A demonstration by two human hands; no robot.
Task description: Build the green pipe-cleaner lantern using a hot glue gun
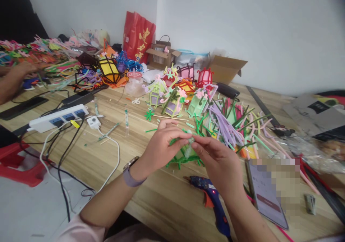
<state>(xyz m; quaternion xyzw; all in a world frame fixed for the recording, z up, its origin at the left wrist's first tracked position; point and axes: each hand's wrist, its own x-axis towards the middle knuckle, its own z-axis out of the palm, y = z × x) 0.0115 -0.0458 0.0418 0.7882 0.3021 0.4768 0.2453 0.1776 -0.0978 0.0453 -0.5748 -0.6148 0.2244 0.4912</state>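
My left hand (160,146), with a watch on its wrist, pinches a small pale green piece of pipe cleaner (188,150) between thumb and fingers. The fingertips of my right hand (222,159) close on the same piece, which looks bent or twisted. Just behind and beneath it, a green pipe-cleaner lantern (176,158) lies on the table, partly hidden by my hands. A blue hot glue gun (215,199) with a red light rests close to my right forearm.
Finished small lanterns (174,103) stand behind my hands, beside loose pipe cleaners (225,125). To the left are a power strip (59,118) and trailing cables. A phone (265,195) lies at the right. Another person's hand (23,73) works at far left.
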